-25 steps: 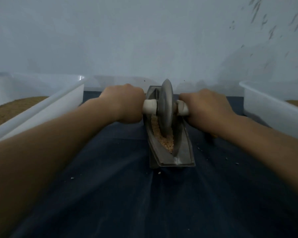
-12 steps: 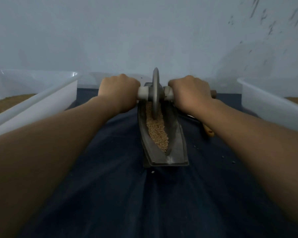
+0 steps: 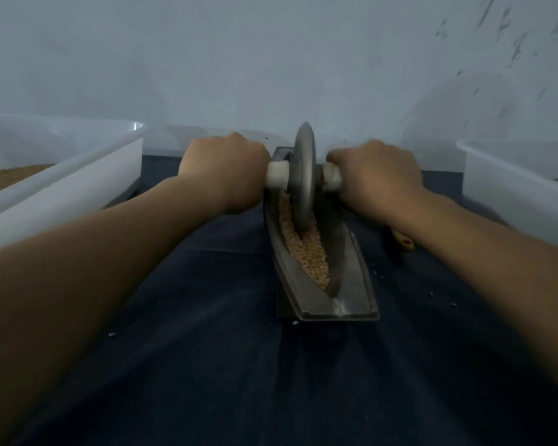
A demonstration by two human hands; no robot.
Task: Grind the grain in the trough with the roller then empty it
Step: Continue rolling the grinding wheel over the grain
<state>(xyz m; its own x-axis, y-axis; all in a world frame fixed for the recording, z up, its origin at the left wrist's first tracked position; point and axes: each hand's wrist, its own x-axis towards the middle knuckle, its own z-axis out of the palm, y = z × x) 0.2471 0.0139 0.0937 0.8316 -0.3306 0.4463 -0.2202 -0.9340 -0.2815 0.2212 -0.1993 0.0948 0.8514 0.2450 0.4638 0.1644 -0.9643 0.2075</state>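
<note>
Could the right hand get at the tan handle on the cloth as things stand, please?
Probably, once freed: the right hand grips the roller, and the tan handle lies close by its wrist, partly hidden.

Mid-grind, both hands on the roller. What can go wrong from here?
1. A pull of the roller could spill grain, piled toward the near end of the trough, onto the cloth, where stray grains already lie.
2. Uneven pressure from left hand and right hand may tip the narrow trough.
3. The right forearm passes over a wooden piece and could knock it.
</note>
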